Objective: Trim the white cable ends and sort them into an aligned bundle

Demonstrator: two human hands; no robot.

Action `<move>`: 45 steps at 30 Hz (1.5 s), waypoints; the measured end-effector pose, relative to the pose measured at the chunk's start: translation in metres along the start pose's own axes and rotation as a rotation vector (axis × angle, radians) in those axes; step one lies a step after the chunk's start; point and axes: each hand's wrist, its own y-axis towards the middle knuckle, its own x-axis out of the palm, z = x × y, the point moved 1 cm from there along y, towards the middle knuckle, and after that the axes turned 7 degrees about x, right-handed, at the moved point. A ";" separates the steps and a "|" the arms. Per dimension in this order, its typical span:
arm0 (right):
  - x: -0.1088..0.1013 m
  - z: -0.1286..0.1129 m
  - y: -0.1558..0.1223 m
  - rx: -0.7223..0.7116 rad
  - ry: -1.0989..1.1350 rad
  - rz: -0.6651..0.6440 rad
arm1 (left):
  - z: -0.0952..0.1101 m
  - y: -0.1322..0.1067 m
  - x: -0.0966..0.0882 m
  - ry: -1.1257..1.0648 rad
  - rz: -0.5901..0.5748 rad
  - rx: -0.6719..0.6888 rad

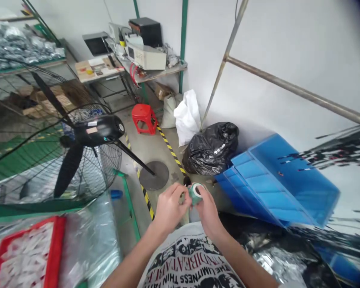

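Note:
A small green roll of tape [195,192] is held up in front of my chest. My right hand [208,210] grips it from the right, fingers curled round the roll. My left hand [169,206] is closed in a pinch against the roll's left side, thumb and fingertips at its edge. Both forearms rise from the bottom of the head view, over my printed white shirt [192,260].
A large black standing fan [87,140] fills the left. Stacked blue crates [273,184] and a black rubbish bag [213,148] lie to the right by the wall. A red tray of white parts [24,252] sits at the lower left. A red stool [144,118] stands farther back.

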 end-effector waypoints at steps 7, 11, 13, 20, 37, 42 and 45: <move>0.018 -0.053 0.116 0.296 0.253 -0.152 | -0.060 0.113 0.006 -0.281 -0.057 -0.189; 0.036 -0.094 0.178 0.219 0.220 -0.157 | -0.080 0.176 0.016 -0.456 0.029 -0.298; 0.045 -0.116 0.205 0.125 0.109 -0.158 | -0.087 0.207 0.020 -0.475 0.097 -0.326; 0.077 -0.173 0.293 -0.094 -0.213 -0.170 | -0.125 0.302 0.020 -0.393 0.287 -0.373; 0.268 -0.237 0.520 0.219 -0.074 -0.416 | -0.338 0.474 -0.070 -0.624 0.271 -0.458; 0.336 -0.251 0.562 0.470 0.081 -0.528 | -0.370 0.497 -0.116 -0.240 0.390 -0.274; 0.370 -0.254 0.587 0.590 0.100 -0.577 | -0.394 0.508 -0.134 -0.020 0.439 -0.192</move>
